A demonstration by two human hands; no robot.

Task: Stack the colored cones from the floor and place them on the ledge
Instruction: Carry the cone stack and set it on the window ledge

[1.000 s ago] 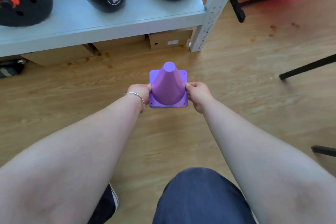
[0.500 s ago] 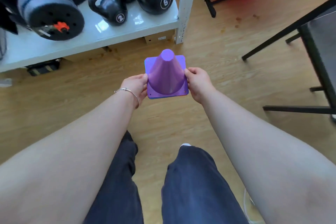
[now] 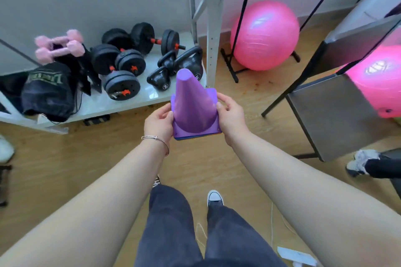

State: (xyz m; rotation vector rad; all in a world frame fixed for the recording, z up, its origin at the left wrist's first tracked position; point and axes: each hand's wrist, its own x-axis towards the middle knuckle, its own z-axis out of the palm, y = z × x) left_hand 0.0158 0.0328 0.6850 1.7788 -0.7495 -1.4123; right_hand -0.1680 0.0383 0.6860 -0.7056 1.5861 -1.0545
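A stack of cones [image 3: 193,106] with a purple cone on top is held upright in the air in front of me, above the wooden floor. Thin edges of other colours show under the purple base. My left hand [image 3: 159,121] grips the left side of the base and wears a thin bracelet on the wrist. My right hand [image 3: 231,112] grips the right side of the base. Both hands are closed on the stack.
A low white shelf [image 3: 152,95] ahead holds black dumbbells [image 3: 121,84], kettlebells [image 3: 160,80], pink dumbbells [image 3: 58,46] and a dark bag [image 3: 46,90]. A pink exercise ball [image 3: 265,34] sits beyond the shelf post [image 3: 213,24]. A mirror on a black frame [image 3: 338,115] stands right; another person's shoe [image 3: 358,161] is nearby.
The stack has been lifted from near the floor to well above it, both hands still on it. My view has risen, showing the whole shelf, the ball and the mirror.
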